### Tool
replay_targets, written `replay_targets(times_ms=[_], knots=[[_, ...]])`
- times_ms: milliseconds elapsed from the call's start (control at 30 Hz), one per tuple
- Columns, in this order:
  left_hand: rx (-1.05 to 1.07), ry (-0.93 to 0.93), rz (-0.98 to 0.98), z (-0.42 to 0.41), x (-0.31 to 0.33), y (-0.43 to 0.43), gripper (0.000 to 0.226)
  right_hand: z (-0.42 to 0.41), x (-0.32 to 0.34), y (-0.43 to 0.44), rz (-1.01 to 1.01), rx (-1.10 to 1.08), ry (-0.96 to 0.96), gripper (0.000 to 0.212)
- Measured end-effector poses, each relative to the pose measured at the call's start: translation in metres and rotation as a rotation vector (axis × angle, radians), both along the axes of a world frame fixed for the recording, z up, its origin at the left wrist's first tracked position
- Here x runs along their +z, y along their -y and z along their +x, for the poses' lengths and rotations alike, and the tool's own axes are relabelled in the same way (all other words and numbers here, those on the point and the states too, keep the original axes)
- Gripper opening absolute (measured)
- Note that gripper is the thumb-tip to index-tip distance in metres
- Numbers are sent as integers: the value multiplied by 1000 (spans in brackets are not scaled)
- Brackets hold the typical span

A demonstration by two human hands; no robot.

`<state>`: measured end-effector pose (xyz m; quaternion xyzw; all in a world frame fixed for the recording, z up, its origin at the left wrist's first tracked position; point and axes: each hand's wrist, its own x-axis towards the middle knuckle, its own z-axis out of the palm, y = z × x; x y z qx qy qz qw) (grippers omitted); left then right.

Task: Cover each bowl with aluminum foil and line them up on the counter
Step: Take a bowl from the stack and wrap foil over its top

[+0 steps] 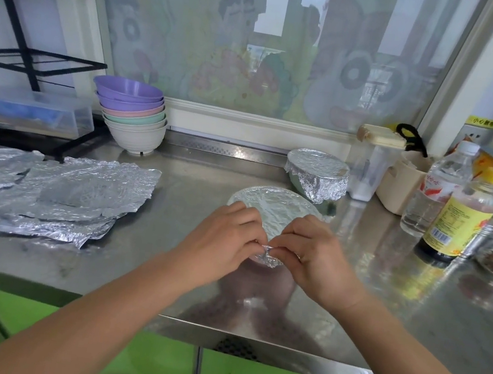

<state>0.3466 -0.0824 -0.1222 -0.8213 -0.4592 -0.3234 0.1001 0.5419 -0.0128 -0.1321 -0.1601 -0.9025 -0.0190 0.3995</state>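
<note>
The bowl being wrapped (pixel 274 206) sits on the counter (pixel 383 285) right in front of the person, with foil already lying over its top. The left hand (pixel 225 241) and the right hand (pixel 314 259) meet at its near edge. Each hand pinches the same loose flap of foil (pixel 268 256), with fingers and thumb squeezed tight on it. I think the job now is to tuck this flap down. It should be folded under the rim and pressed flat against the side of the bowl. Small, soft squeezes are best, because foil rips if you pull hard. The bowl looks light, so one hand may need to hold it steady while the other goes round the rim. The top should stay smooth, like the finished bowl (pixel 317 171) just behind and to the right. This bowl can go next to that one. A stack of bowls (pixel 131 120) and spare foil sheets (pixel 58 189) wait on the left.
</note>
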Motion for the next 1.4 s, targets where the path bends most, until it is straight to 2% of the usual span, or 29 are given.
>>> replay_targets(times_ms=[133,267,433,600,833,1033,1200,1400], knots=[[-34,-40,-22,-3,5,-5,8,5,2,-1,-73,14,-14,27],[-72,-3,-97,-20,10,-11,8,18,5,-11,-84,51,13,28],[-55,46,-51,-16,6,-7,27,11,1,-11,-21,35,-39,24],[-47,39,4,2,-2,-7,24,7,-2,-5,-37,34,-49,21],[-88,50,-115,-17,8,-15,13,21,5,-15,-62,54,6,28],[-84,105,-102,-10,3,-14,28,12,2,-12,11,29,-1,26],[-76,104,-84,6,2,-14,15,9,1,-7,22,22,-9,26],[-102,97,-111,-12,10,-19,13,28,7,-16,-28,25,-19,28]])
